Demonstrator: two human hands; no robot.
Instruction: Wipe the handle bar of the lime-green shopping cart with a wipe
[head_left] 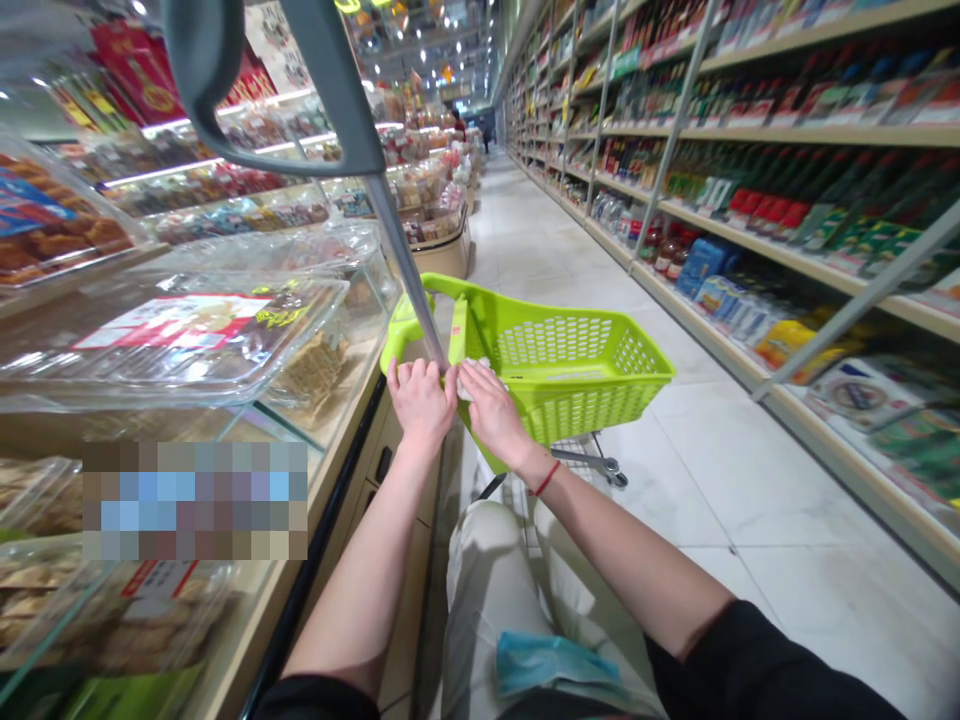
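Observation:
A bright green shopping cart [585, 400] with perforated basket walls stands ahead of the person, on the tiled floor. My left hand [421, 398] is closed over the cart's green handle, at its left part. Beside it, my right hand [487, 400] lies over the handle near the basket's rear corner, fingers together, with something white and crumpled under it. A grey metal pole [409, 260] with a large grey plastic grip [345, 110] rises from near both hands toward the upper left. A blue face mask [555, 662] rests on the person's lap.
Display counters with clear plastic food boxes [187, 320] line the left side. Tall shelves [787, 135] with bottles and packs run along the right. A tiled aisle [502, 220] leads between them, with a distant person [486, 137] far down it.

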